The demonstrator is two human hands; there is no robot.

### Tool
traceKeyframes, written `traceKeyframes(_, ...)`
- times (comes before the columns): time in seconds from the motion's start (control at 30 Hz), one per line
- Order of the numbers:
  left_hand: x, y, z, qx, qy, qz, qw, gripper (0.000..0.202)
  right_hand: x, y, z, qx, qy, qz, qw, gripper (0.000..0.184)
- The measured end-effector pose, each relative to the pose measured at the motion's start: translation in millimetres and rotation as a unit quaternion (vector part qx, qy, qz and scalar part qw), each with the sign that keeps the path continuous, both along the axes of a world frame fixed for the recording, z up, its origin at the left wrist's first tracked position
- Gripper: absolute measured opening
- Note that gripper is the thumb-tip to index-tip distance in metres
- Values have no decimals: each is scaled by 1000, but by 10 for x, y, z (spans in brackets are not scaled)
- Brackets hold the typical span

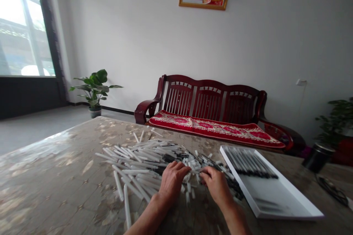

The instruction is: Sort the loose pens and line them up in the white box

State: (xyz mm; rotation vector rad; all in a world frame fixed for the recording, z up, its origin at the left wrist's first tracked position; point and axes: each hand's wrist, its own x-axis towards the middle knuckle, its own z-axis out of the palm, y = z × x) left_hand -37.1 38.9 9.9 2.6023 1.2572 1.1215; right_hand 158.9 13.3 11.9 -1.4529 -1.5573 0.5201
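My left hand (173, 178) is closed, thumb against the fingers, at the right side of a heap of white pen barrels (135, 156). Whatever it pinches is too small to make out. Opposite it, my right hand (216, 183) is also closed, its fingertips pinched over small clear-white caps (192, 163). What those fingertips hold is hidden. Dark slender pen parts (234, 187) lie beyond and to the right of my right hand. A white tray (299, 194) stands at the right, with a row of black-tipped pens (252, 161) in its far part and a few blurred ones at its near end.
A patterned cover lies over the table (68, 180). Behind the table is a dark red wooden bench (209, 99) with a red cushion. A black canister (318, 158) and a dark cable (332, 191) are at the far right. One potted plant (95, 88) stands on the floor at left.
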Motion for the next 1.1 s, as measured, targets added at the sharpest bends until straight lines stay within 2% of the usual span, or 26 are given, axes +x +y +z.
traceKeyframes(0.17, -3, -1, 31, 0, -1, -6, 1000, 19, -54, -38, 30, -14, 48, 27, 998, 20)
traceKeyframes(0.3, 5, -15, 38, -11, -15, -29, 999, 20, -109, -46, 47, -8, 49, 55, 997, 21)
traceKeyframes(0.37, 12, -11, 20, -8, -72, -12, 997, 27, -106, -19, 22, -7, 78, 20, 997, 25)
traceKeyframes(0.43, 37, 13, -22, -14, -183, 46, 982, 41, -88, 22, -18, 4, 131, -32, 991, 34)
traceKeyframes(0.5, 92, 49, -84, -56, -324, 103, 939, 50, -77, 59, -61, 22, 172, -65, 983, 43)
traceKeyframes(0.53, 130, 68, -114, -97, -389, 105, 910, 51, -81, 72, -81, 29, 181, -67, 981, 47)
traceKeyframes(0.57, 173, 85, -140, -148, -448, 91, 877, 51, -93, 79, -99, 35, 182, -62, 981, 49)
traceKeyframes(0.6, 215, 97, -158, -213, -488, 49, 845, 49, -111, 80, -115, 37, 177, -54, 982, 50)
traceKeyframes(0.67, 289, 108, -166, -323, -540, -10, 777, 47, -160, 69, -133, 34, 154, -35, 987, 50)
traceKeyframes(0.77, 333, 99, -118, -403, -616, -27, 676, 49, -218, 38, -125, 21, 124, -10, 992, 54)
traceKeyframes(0.83, 320, 93, -76, -424, -657, -18, 623, 51, -227, 21, -100, 14, 135, 2, 991, 59)
traceKeyframes(0.93, 276, 99, -44, -435, -688, -10, 581, 51, -207, 7, -61, 15, 171, 15, 985, 61)
traceKeyframes(1.0, 253, 111, -53, -438, -691, -11, 575, 51, -189, 4, -50, 22, 174, 17, 984, 57)
traceKeyframes(1.1, 240, 127, -93, -447, -678, -10, 584, 51, -169, -1, -60, 37, 135, 6, 990, 46)
